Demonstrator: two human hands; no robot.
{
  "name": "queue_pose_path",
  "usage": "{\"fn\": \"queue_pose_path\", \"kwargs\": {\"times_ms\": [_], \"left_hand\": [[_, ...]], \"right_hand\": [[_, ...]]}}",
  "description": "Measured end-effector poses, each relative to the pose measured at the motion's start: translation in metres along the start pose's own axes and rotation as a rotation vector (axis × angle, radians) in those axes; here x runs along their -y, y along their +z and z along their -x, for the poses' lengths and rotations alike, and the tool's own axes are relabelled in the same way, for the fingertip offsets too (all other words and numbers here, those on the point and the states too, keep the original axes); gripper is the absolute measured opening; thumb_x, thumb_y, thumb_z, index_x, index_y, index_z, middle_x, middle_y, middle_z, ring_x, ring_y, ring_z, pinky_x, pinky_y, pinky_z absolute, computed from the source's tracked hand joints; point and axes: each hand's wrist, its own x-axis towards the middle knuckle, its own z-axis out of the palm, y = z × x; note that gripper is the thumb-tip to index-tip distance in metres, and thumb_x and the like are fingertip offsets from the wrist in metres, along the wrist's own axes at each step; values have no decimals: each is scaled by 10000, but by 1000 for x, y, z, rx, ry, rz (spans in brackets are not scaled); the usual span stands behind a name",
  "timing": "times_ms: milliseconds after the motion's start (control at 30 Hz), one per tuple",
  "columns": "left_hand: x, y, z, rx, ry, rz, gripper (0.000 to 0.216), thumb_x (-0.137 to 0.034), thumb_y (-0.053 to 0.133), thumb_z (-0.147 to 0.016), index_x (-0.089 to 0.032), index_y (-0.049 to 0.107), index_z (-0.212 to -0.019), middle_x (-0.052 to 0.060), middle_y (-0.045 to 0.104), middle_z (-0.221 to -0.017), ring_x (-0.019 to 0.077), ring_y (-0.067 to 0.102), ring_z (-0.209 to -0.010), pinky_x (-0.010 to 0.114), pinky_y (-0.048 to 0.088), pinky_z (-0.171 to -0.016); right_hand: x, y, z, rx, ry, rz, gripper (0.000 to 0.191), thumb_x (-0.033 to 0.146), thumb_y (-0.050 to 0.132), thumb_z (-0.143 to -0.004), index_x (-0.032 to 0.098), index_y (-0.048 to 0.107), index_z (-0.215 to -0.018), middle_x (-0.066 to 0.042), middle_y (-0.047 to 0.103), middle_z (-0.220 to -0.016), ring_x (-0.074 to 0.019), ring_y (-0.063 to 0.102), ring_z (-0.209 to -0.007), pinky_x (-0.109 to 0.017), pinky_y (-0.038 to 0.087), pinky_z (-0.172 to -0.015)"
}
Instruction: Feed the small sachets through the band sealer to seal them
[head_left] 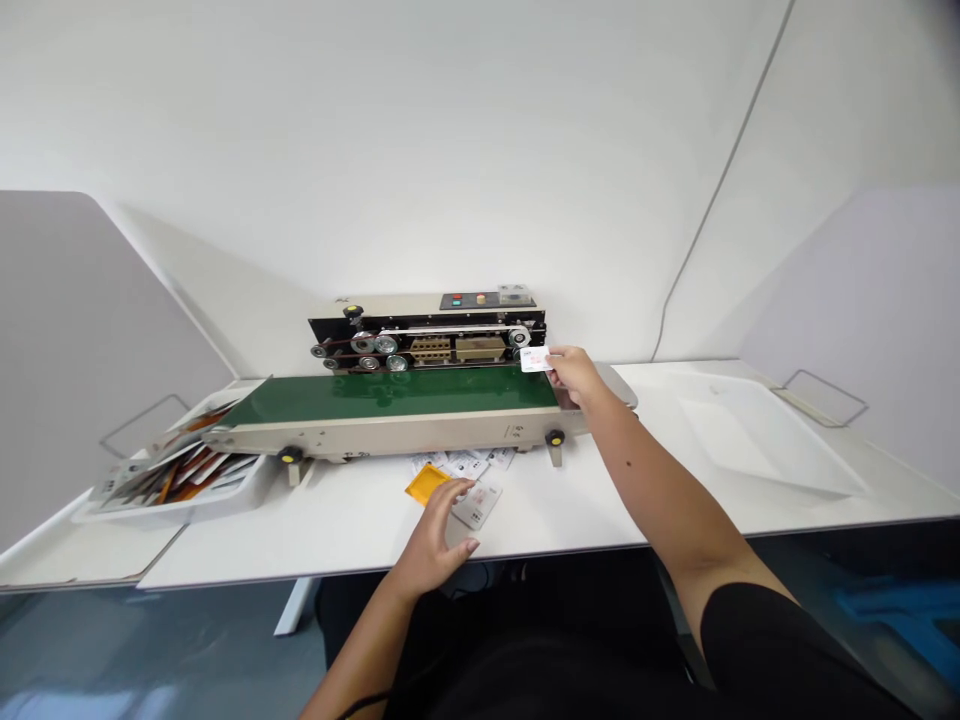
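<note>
A small white packet (533, 359) with red print is pinched in my right hand (572, 372), at the right end of a band sealing machine (420, 345). The packet stands upright beside the machine's right-hand wheel, above the end of the green conveyor belt (405, 392). My left hand (437, 540) hovers at the table's front part, thumb and fingers apart, with nothing in it. Just by its fingertips lie a silver-white packet (478, 505) and an orange packet (426, 484). Several white printed packets (466, 465) lie behind them, partly hidden under the conveyor.
On the left a white tray (259, 482) is heaped with silver, orange and red packets. Another white tray (772, 435) stands at the right. Black knobs (291, 454) stick out along the conveyor's front. A grey cable (720, 180) runs down the wall.
</note>
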Motion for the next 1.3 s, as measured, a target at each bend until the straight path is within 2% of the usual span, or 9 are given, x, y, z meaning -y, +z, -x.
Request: {"fn": "queue_pose_path", "kwargs": {"times_ms": [100,267,433,567,833,1000,1133,1233,1300], "left_hand": [[2,0,1,7,11,-31,726,-671,566,-941,-239,458,-1514,194,500,-1501,396,460,-1405,569,433,-1128],[3,0,2,11,24,-44,685,-627,588,-947,-244,473,-1503,190,510,-1500,388,469,-1407,571,440,-1131],[1,-1,2,6,24,-51,680,-620,597,-947,-245,475,-1500,188,509,-1502,387,464,-1411,572,434,-1138],[-2,-1,1,9,24,-53,685,-635,586,-950,-242,479,-1501,185,514,-1497,381,473,-1404,564,424,-1152],[-1,0,3,13,45,-47,689,-644,583,-954,-236,469,-1498,188,515,-1484,380,471,-1397,580,397,-1168],[-4,0,1,23,78,-61,639,-634,582,-961,-244,501,-1460,173,545,-1459,356,490,-1379,552,405,-1165],[-7,-2,-1,52,114,-66,577,-615,581,-969,-246,548,-1411,161,580,-1424,343,508,-1354,542,407,-1160],[-9,-3,-3,73,118,-75,531,-591,593,-971,-249,579,-1377,154,592,-1410,334,521,-1331,537,408,-1152],[-9,-4,-3,73,122,-70,496,-578,590,-977,-250,599,-1348,147,606,-1388,325,530,-1314,530,408,-1146]], "right_hand": [[-2,18,-1,35,10,-27,263,123,658,-884,78,682,-1142,43,566,-488,-75,474,-365,-155,344,-362],[-1,35,-2,49,-28,-7,327,159,693,-906,151,575,-1210,55,599,-540,-87,528,-385,-149,387,-372],[2,55,0,88,-42,26,214,140,655,-921,218,486,-1027,76,592,-541,-90,540,-380,-137,391,-370],[4,69,5,111,-76,58,212,162,647,-928,230,447,-925,80,581,-541,-94,566,-396,-141,409,-392],[-10,71,19,91,-361,221,118,161,569,-874,245,486,-879,63,637,-709,-117,650,-542,-213,495,-550],[-1,78,41,51,-564,609,64,267,585,-901,246,601,-959,5,705,-855,-173,656,-750,-266,455,-645],[18,114,59,229,-703,939,287,428,617,-950,216,669,-1137,-67,731,-1116,-206,657,-934,-284,451,-706],[28,149,63,325,-705,1020,442,559,740,-851,179,710,-1076,-84,748,-1074,-207,661,-869,-290,467,-687],[31,168,63,362,-715,1067,424,540,760,-850,142,732,-995,-106,758,-1002,-206,669,-819,-301,483,-685]]}}
